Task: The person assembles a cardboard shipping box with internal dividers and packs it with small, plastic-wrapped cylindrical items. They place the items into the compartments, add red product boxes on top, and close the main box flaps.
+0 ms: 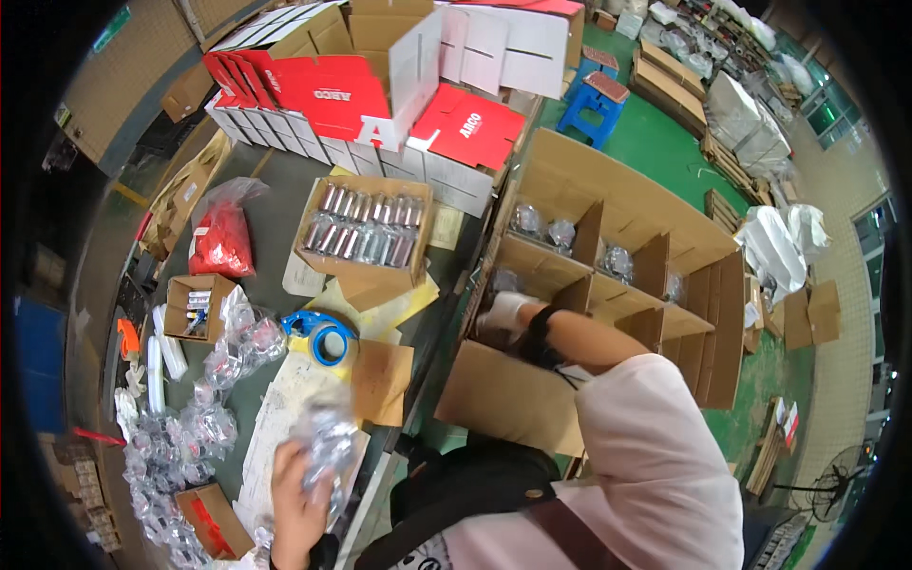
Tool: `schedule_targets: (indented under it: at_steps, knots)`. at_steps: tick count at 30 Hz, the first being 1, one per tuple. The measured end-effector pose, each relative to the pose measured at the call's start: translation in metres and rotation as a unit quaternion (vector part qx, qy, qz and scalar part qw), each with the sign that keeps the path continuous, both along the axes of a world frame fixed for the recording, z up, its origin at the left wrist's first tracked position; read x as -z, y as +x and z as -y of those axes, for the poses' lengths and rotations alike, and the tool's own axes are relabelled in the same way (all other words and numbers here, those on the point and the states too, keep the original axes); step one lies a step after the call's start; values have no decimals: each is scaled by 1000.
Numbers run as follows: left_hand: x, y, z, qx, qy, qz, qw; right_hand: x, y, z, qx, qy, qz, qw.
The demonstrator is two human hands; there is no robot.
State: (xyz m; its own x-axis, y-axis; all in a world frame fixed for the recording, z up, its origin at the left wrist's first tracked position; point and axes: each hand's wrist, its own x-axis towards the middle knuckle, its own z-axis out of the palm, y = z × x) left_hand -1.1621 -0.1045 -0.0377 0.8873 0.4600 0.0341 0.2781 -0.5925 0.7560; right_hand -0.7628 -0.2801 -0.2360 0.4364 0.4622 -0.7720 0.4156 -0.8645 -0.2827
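Note:
My left hand (297, 499), bare and near the table's front edge, is closed around a bundle of shiny items wrapped in clear plastic (330, 439). The bundle is blurred, so its contents cannot be made out. To the right, my right hand (505, 312), in a white covering that looks like a glove, reaches down into a near-left compartment of a large divided cardboard box (617, 204). Its fingers are hidden in the compartment. Clear-wrapped items (543, 228) lie in several of the box's compartments, one just beyond my right hand.
On the table are a small carton of metallic cylinders (366, 228), a blue tape dispenser (328, 342), a red bag (223, 242), a small box of tubes (197, 309) and a pile of clear-wrapped items (176, 446). Red-and-white cartons (328, 95) stand behind; blue stools (591, 106) stand beyond.

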Motion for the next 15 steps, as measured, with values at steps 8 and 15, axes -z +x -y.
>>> schedule_targets:
  at_steps: [8, 15]
  knots:
    - [35, 303, 98, 406, 70, -149, 899, -263, -54, 201, 463, 679, 1, 570]
    - [223, 403, 215, 336, 172, -332, 865, -159, -158, 336, 669, 595, 58, 442]
